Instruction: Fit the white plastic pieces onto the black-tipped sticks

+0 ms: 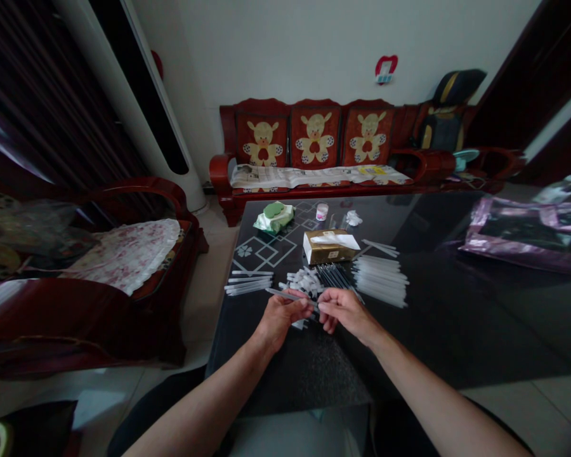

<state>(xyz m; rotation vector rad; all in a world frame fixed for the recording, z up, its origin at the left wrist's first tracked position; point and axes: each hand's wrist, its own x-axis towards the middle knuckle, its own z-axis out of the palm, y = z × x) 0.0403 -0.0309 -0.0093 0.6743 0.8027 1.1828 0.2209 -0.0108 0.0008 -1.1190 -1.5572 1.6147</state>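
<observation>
Between the fingers of my left hand [282, 315] lies a thin pale pen barrel [278, 293], slanting with its free end up to the left. My right hand [346, 311] pinches at the barrel's other end; the fingertips hide what is there. Just beyond the hands is a heap of small white pieces, possibly pen caps [304, 278]. Dark thin rods like pen refills [334, 275] lie beside it. A stack of whitish translucent tubes [380, 279] spreads to the right. Several pale pens [249, 283] rest in a row at the left. Part of another pale piece [299, 324] shows below my hands.
On the black table [285, 381] stand a gold tissue box [330, 254], a green wipes pack [273, 218], a small jar [321, 211] and crumpled tissue [353, 218]. A purple-edged bag [476, 235] lies right. A wooden sofa [226, 174] is behind, an armchair [171, 190] left.
</observation>
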